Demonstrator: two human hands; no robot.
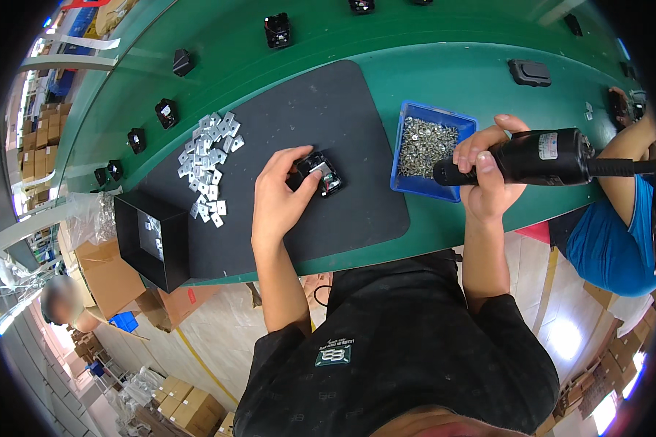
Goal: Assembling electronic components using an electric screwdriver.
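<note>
My left hand (286, 191) grips a small black plastic housing (331, 179) on the dark mat (350, 109), its thumb reaching into the open top. A small silvery piece (318, 167) shows inside, by the thumb tip. My right hand (488, 164) is wrapped round a black electric screwdriver (539, 156) with a cable at its back end. The tool lies sideways in the air, its front end over the right edge of a blue bin (399, 156) full of small screws (426, 146). Left of my left hand, many flat metal plates (210, 156) lie in a loose pile.
A black open box (175, 240) holding more plates stands at the mat's left corner. Several black housings (277, 30) are spread along the green far strip. A black lidded part (530, 73) lies at the upper right. A co-worker in blue (612, 237) sits at the right.
</note>
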